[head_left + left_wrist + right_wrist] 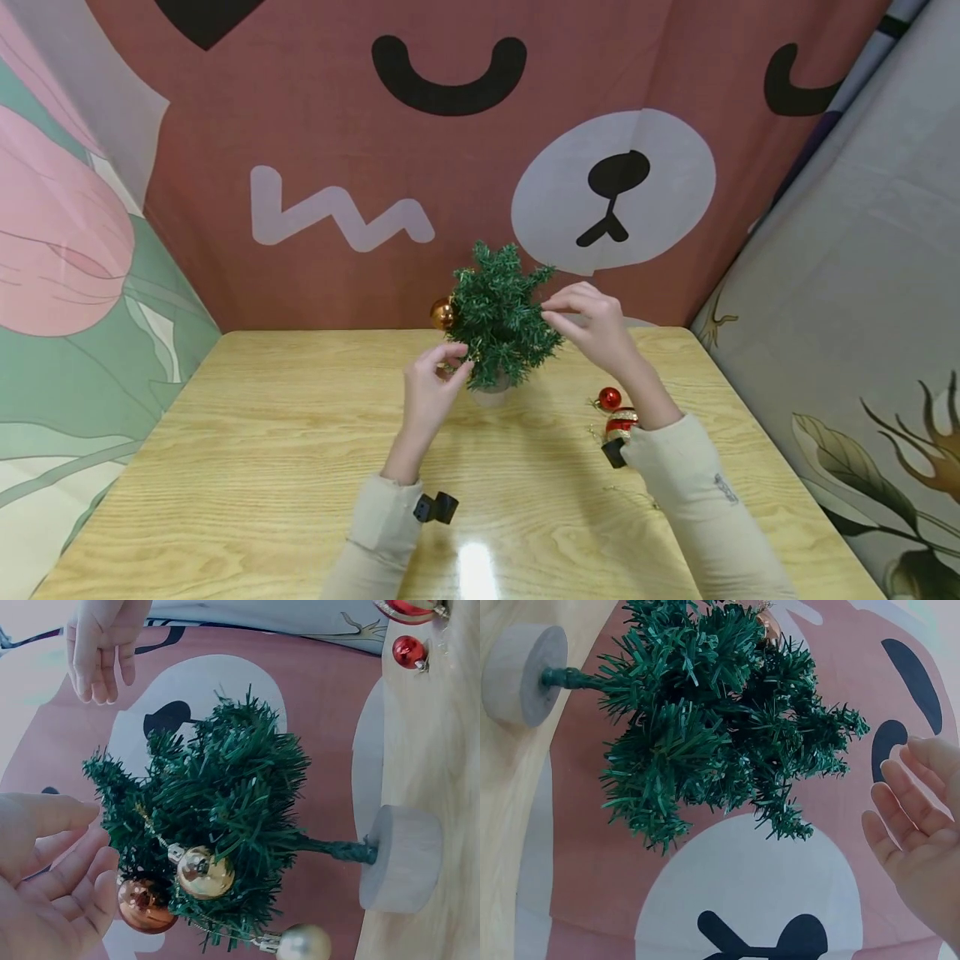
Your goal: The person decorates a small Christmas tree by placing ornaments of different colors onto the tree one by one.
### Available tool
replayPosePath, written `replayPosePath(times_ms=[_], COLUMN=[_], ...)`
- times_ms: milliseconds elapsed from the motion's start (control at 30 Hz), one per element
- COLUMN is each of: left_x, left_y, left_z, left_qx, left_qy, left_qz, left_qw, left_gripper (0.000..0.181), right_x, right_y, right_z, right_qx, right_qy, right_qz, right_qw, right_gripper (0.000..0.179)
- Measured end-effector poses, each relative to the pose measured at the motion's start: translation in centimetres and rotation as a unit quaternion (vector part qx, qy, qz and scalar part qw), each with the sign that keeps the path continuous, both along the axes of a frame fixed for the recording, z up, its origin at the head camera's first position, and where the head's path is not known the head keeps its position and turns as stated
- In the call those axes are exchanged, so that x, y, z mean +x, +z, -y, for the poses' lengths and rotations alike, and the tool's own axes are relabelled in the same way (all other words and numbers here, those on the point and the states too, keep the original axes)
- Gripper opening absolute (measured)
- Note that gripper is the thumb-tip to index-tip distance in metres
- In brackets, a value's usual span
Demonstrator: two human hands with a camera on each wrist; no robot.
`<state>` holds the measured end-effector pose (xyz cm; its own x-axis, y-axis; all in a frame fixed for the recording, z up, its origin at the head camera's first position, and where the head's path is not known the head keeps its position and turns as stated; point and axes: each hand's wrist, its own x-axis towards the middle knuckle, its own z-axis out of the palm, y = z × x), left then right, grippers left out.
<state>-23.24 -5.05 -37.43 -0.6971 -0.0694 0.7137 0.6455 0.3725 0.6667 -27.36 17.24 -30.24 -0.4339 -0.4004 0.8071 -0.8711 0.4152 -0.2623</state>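
Note:
A small green artificial Christmas tree [498,312] stands upright on a round pale base [491,393]. In the left wrist view, a copper ball ornament [148,905], a shiny gold ball ornament [206,872] and a paler gold ball ornament [304,943] hang on its branches. My left hand [435,387] is at the tree's left front, loosely bent, with nothing visible in its fingers. At the right side of the branches is my right hand [596,325]; its fingers look relaxed and hold nothing visible in the right wrist view [922,817].
On the wooden table [300,467], right of the tree, lie a small red ball ornament [609,399] and a red-and-gold striped ball [621,423], partly behind the right sleeve. Thin gold strings lie nearby. A printed bear curtain [337,150] hangs behind the table.

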Motion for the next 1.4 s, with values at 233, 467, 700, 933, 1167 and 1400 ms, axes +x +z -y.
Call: replayPosePath(times_ms=[233,467,700,933,1167,1400], left_x=[0.6,1.2,1.5,1.4,1.0,0.7], left_y=[-0.7,-2.2,-3.2,-4.2,-4.8,-5.0], left_z=[-0.6,-1.5,-2.6,-3.1,-3.3,-3.6], left_qx=[-0.017,-0.025,-0.045,-0.055,-0.066,-0.082], left_qy=[0.012,0.018,0.064,0.104,0.125,0.140], left_qz=[0.006,-0.004,0.006,0.015,0.039,0.050], left_qw=[0.9998,0.9995,0.9969,0.9929,0.9892,0.9855], left_gripper=[0.016,0.016,0.017,0.020,0.020,0.020], right_x=[0.8,3.1,4.2,4.6,4.1,6.7], right_y=[-0.7,0.1,-0.3,-2.7,-6.5,-7.4], right_z=[-0.7,-0.5,-0.9,-2.6,-5.9,-7.4], right_qx=[-0.019,-0.031,-0.038,-0.060,-0.054,-0.018], right_qy=[0.000,-0.003,-0.025,-0.050,-0.076,-0.079], right_qz=[0.026,0.047,0.069,0.095,0.181,0.255], right_qw=[0.9995,0.9984,0.9966,0.9924,0.9790,0.9636], right_gripper=[0.016,0.017,0.014,0.014,0.013,0.011])
